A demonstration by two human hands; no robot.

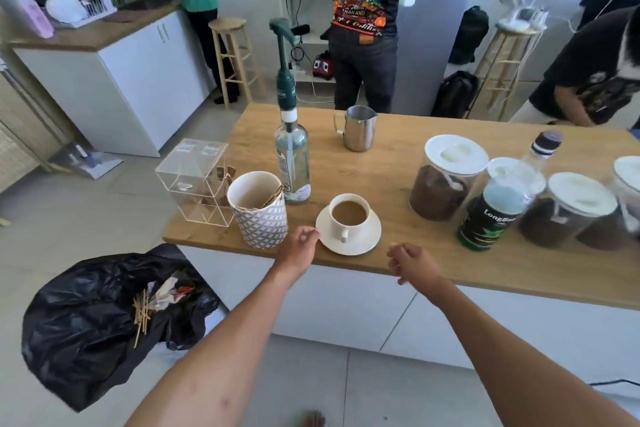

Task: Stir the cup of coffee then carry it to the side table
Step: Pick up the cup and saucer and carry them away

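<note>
Ideally the left hand (pixel 299 243) and right hand (pixel 412 262), fingers loosely curled and empty, take the saucer (pixel 367 243) by opposite edges, keeping the cup (pixel 349 215) level.

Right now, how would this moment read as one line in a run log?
left hand: empty, beside saucer | right hand: empty, over counter edge | cup: coffee, sits on saucer, untouched

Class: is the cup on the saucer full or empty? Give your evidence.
Nearly full: light brown coffee fills the cup close to its rim.
</note>
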